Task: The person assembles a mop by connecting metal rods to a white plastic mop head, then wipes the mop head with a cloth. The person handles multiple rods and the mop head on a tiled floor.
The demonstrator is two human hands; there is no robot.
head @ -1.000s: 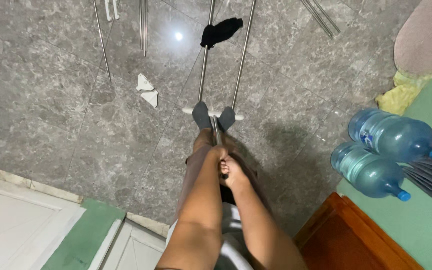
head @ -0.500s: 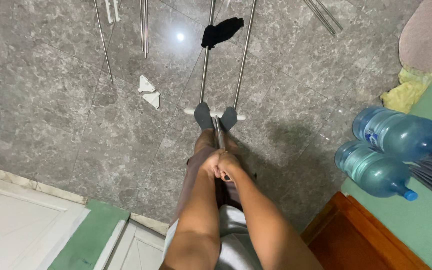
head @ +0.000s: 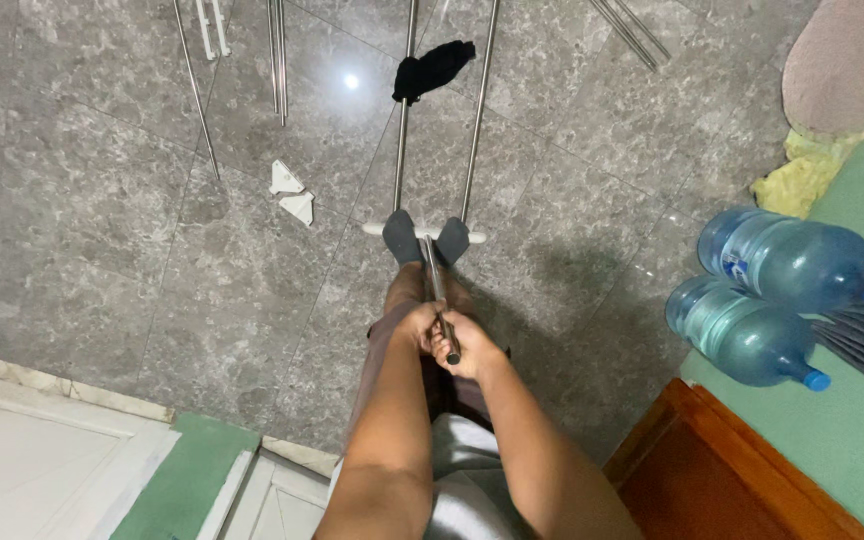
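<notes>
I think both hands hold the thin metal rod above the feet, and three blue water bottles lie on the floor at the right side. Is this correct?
Not quite: the head view shows two blue water bottles, not three, lying side by side at the right. The rest stands: the left hand and the right hand both hold the thin metal rod above the feet.
</notes>
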